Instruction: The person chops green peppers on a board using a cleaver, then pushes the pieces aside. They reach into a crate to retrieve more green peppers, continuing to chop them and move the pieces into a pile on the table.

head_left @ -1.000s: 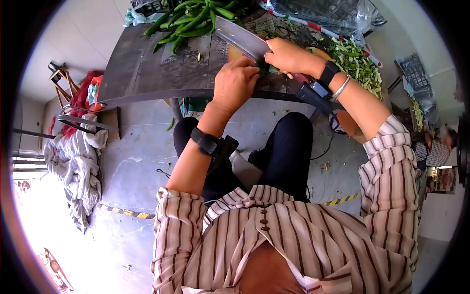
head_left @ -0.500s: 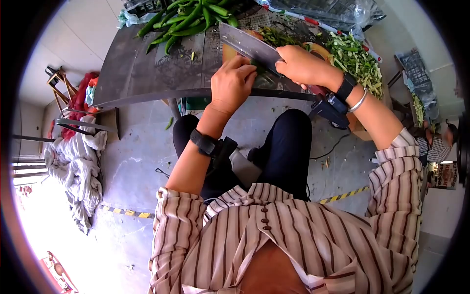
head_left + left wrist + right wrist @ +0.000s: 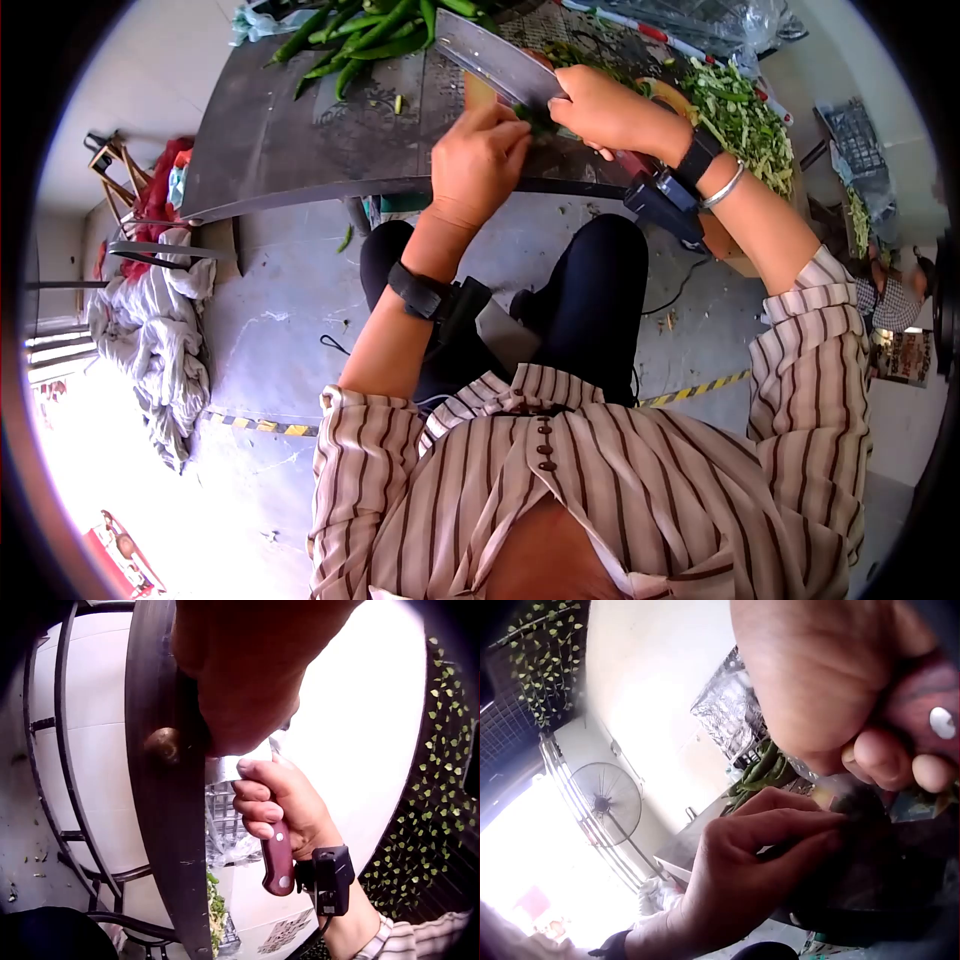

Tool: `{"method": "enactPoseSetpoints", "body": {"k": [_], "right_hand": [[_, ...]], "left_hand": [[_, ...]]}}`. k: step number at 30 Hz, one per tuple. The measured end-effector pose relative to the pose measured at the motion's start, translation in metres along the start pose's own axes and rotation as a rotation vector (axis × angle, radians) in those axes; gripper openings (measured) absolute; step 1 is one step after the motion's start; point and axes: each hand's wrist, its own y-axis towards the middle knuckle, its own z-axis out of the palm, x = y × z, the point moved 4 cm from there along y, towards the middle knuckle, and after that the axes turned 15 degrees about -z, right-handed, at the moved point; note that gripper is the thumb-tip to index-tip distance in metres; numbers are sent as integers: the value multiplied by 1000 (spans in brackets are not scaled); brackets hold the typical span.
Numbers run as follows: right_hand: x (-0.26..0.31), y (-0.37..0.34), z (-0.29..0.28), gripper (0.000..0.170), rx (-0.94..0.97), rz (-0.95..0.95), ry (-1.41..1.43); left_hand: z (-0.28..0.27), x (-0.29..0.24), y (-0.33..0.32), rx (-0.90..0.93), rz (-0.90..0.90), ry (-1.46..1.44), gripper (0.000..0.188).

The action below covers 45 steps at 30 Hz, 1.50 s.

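Observation:
My right hand (image 3: 612,108) grips a cleaver (image 3: 498,62), its broad blade slanting up and left over the table (image 3: 290,140). Dark red with metal rivets, the handle (image 3: 280,862) shows below my right fingers in the left wrist view. Close beside the blade, my left hand (image 3: 475,160) has its thumb and fingertips drawn together at a dark green piece of pepper (image 3: 538,122), mostly hidden by fingers and blade. In the right wrist view the left hand (image 3: 757,855) pinches near that dark piece. An orange-yellow board edge (image 3: 478,92) shows beneath the blade.
Whole long green peppers (image 3: 375,40) lie piled at the table's back left. A heap of chopped green pieces (image 3: 740,125) covers the right end, beside a roll of tape (image 3: 668,97). A red-and-white pole (image 3: 650,32) runs along the back edge.
The cleaver lifted and shifted right, then came back left beside the left fingertips. The left hand stays near the blade. The head view has shifted slightly.

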Motion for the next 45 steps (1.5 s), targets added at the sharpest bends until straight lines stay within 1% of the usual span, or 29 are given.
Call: {"method": "enactPoseSetpoints", "body": {"k": [1,3,4,5,6,7,9,10,11,12,13,15,17,22,25,27,29,31,33,35,37,39,43,45], "right_hand": [[1,1,0,16,13,22,48],[3,1,-1,17,14,9,46],[3,4,-1,19,34,22,25],[3,4,0,27,56,35,8],[7,2,-2,28,39,25,-15],[6,2,-2,28,35,11,-23],[3,3,-7,28,-14,-11,52],[7,-4,-12,27,-100,-29,32],[-3,-5,-12,24,-134,13,-44],[2,-10,-12,19,-138,13,-40],[4,-19,-8,18,-141,24,-31],[10,-33,-9,19,-145,39,-72],[14,-37,-5,19,-57,-8,-104],[10,-35,-2,18,-37,-1,-73],[8,-32,-1,17,20,17,-74],[10,-31,-4,16,91,52,-68],[13,-29,-7,15,99,47,-81],[12,-27,-8,14,80,119,-47],[2,-16,-2,14,111,121,13],[2,3,5,14,116,-14,-22],[11,7,4,16,85,-9,-23],[10,5,4,20,16,15,52],[4,-4,2,22,49,39,122],[4,-10,-1,21,79,44,106]], "left_hand": [[1,-1,-1,10,2,-7,10],[3,-1,-2,15,14,-25,10],[4,0,-2,14,13,-21,10],[4,0,-3,16,10,-15,9],[5,0,-4,6,15,-15,9],[4,1,-4,15,2,-29,9],[2,2,-4,18,-17,-43,8],[2,1,-5,10,-7,-45,8],[2,3,-4,4,0,-50,8],[1,2,-3,-5,0,-52,8],[1,2,-4,1,-11,-38,8],[3,1,-4,18,-16,-28,9],[3,2,-4,2,4,-37,10],[2,1,-4,11,-6,-26,11],[2,1,-5,20,-16,-22,11],[2,0,-5,30,-16,-17,12],[2,0,-5,27,-26,-30,12],[1,-1,-5,22,-20,-27,12],[3,-1,-7,24,-20,-23,11],[1,-1,-3,1,-3,9,11],[0,3,1,-10,-3,17,11],[0,3,-1,-6,-19,-13,11],[3,2,-4,-9,6,-37,11],[4,-2,-9,3,-11,-28,11]]}}
